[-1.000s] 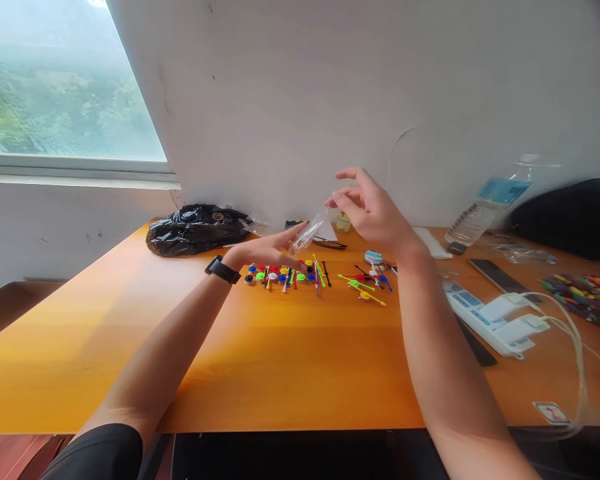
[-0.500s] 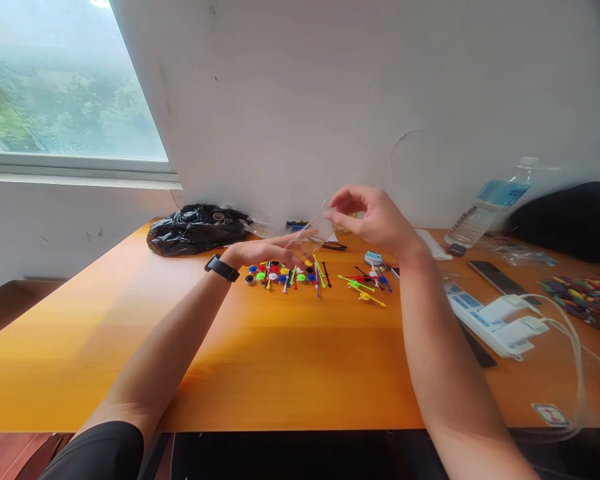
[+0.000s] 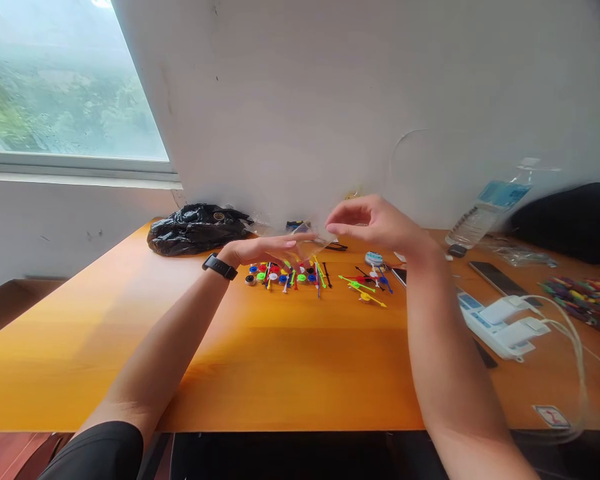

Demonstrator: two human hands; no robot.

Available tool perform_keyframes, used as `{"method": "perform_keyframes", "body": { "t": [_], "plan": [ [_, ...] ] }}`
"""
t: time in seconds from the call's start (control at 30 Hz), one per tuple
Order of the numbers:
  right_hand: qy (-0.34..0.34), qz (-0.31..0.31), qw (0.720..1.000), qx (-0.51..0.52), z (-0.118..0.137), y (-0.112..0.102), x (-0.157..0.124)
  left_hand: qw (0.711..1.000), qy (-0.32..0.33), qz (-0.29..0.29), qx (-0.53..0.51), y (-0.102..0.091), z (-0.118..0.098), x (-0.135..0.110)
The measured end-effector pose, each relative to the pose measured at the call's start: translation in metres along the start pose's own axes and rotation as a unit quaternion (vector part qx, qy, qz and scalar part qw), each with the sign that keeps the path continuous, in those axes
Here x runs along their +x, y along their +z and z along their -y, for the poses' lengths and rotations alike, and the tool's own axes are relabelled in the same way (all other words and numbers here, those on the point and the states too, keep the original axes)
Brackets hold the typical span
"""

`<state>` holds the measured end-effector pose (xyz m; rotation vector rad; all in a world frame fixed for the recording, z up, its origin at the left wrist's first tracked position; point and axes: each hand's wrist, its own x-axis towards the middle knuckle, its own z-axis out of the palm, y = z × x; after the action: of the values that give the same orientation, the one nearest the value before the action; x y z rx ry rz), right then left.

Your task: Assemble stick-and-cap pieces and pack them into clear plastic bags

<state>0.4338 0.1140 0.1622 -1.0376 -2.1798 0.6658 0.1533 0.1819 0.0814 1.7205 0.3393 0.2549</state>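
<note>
A person's two bare hands work a clear bag (image 3: 307,250) between them above a worktop (image 3: 260,367) pushed against a wall, where small coloured pieces (image 3: 283,278) lie clustered at the centre. Counted from that cluster, with 12 o'clock at the wall, the bag is at 1 o'clock, its film overlapping the nearest pieces in the view. The left hand (image 3: 263,249), a black watch (image 3: 220,267) at its wrist, reaches in at 11 o'clock, its fingers stretched out nearly flat against the bag; whether they grip it cannot be told. The right hand (image 3: 367,220) arches in at 1 o'clock, fingers curled toward the thumb with a narrow gap, tips at the bag's edge; whether they pinch the film is unclear. Coloured arrows (image 3: 363,287) lie loosely at 3 o'clock, a round tin (image 3: 373,259) just beyond them toward the wall. A crumpled black bag (image 3: 197,230) sits at 10 o'clock. Farther off, a tilted bottle (image 3: 490,207) is at 2 o'clock, a phone (image 3: 497,277) at 3, and a white power strip (image 3: 495,327) with two plugged-in chargers (image 3: 523,328) between 3 and 4.
</note>
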Motion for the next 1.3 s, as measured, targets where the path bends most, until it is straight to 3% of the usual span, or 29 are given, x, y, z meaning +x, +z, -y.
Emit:
{"method": "perform_keyframes", "body": {
  "t": [0.2,0.5,0.9,1.13,1.3],
  "plan": [
    [0.000,0.129,0.992,-0.008,0.000,-0.004,-0.003,0.998,0.011,0.059,0.004,-0.004,0.000,-0.001],
    [0.011,0.308,0.950,0.050,0.007,-0.001,-0.005,0.994,-0.009,0.096,0.052,0.007,-0.013,0.000],
    [-0.012,0.340,0.940,0.032,0.006,-0.005,-0.006,0.992,-0.024,0.102,0.075,0.010,-0.019,-0.004],
    [-0.066,0.317,0.946,0.023,0.007,-0.002,-0.002,0.984,-0.017,0.156,0.089,0.008,-0.016,-0.002],
    [-0.023,0.355,0.932,0.075,0.014,0.004,-0.003,0.982,0.002,0.159,0.097,0.014,-0.020,0.003]
  ]
}}
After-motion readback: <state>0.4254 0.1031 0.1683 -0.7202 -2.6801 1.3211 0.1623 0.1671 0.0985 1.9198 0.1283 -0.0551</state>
